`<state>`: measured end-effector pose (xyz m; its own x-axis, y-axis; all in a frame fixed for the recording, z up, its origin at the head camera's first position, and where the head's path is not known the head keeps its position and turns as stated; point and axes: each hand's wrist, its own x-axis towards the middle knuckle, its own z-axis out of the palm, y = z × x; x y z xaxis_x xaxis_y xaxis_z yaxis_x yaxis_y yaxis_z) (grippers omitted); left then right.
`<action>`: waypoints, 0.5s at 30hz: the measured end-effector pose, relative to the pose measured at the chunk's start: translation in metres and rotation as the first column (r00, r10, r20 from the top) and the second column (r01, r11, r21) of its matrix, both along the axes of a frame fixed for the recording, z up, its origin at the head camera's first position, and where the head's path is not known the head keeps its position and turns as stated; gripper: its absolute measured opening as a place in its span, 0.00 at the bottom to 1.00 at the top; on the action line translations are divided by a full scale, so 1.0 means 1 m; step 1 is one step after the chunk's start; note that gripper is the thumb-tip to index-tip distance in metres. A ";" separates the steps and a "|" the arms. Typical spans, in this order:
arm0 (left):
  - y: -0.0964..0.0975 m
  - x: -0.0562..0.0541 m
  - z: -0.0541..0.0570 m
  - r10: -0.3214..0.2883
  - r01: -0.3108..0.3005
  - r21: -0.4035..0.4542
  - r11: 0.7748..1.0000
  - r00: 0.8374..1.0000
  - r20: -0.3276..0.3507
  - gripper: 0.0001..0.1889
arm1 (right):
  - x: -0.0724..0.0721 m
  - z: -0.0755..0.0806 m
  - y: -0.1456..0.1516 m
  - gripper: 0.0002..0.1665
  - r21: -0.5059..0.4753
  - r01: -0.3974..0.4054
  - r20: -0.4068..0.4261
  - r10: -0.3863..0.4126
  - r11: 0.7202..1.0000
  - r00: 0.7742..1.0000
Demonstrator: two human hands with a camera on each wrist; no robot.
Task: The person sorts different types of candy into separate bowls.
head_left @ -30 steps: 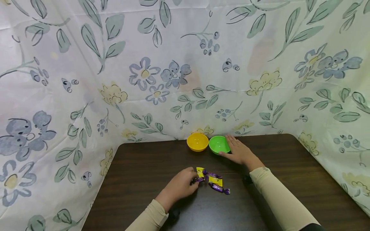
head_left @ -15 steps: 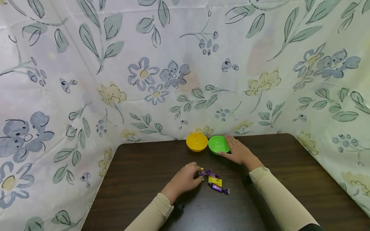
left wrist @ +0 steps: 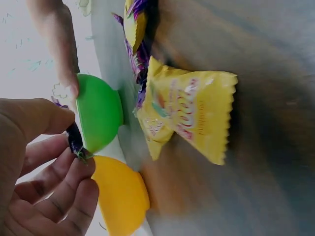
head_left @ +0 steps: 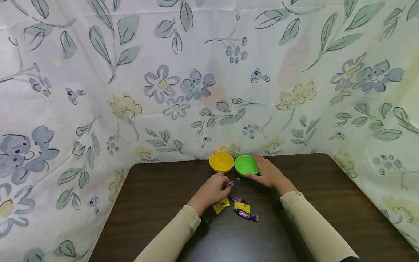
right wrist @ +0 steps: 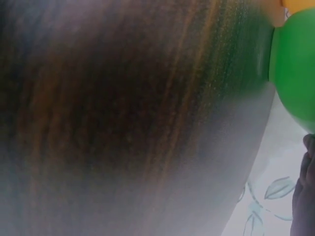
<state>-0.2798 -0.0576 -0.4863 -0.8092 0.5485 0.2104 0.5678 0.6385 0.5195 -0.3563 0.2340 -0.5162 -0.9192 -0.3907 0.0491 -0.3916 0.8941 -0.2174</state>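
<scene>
My left hand [head_left: 211, 190] pinches a purple wrapped candy [head_left: 234, 182] between thumb and fingers, in front of the bowls and above the table. In the left wrist view the same candy [left wrist: 75, 138] shows dark, its twisted end sticking out. Straight fingers of my right hand [head_left: 271, 174] touch the right side of a green bowl [head_left: 245, 165]. Directly left of it stands a yellow bowl [head_left: 221, 162]. Below my left hand lies a yellow-wrapped candy [head_left: 221, 206]. A second yellow candy [head_left: 242, 207] lies between purple candies [head_left: 246, 215] to its right.
The dark wooden table [head_left: 157, 203] ends just behind the bowls. A floral cloth [head_left: 183, 83] hangs along its back and sides.
My left hand has picked up a purple candy from the pile and carried it up toward the bowls. One yellow candy has shifted toward me. My right hand stays at the green bowl.
</scene>
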 end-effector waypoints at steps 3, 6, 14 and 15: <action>0.009 -0.008 0.004 0.015 -0.016 -0.017 1.000 1.000 -0.021 0.08 | 0.001 -0.001 0.001 0.62 0.006 0.001 -0.009 -0.001 1.000 1.000; 0.019 -0.018 0.009 0.012 -0.014 -0.052 0.999 0.999 -0.043 0.08 | 0.002 -0.001 0.002 0.62 0.011 0.001 -0.014 -0.001 1.000 1.000; 0.041 -0.051 0.023 0.007 -0.013 -0.089 0.996 0.998 -0.065 0.10 | 0.003 -0.001 0.000 0.62 0.010 -0.007 -0.004 0.007 1.000 1.000; 0.044 -0.055 0.023 0.012 -0.018 -0.085 0.996 0.998 -0.062 0.11 | 0.003 -0.001 -0.001 0.62 0.015 -0.005 -0.005 0.005 1.000 1.000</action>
<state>-0.3347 -0.0139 -0.4631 -0.8044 0.5545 0.2131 0.5871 0.6877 0.4269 -0.3535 0.2335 -0.5170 -0.9171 -0.3958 0.0482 -0.3970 0.8953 -0.2021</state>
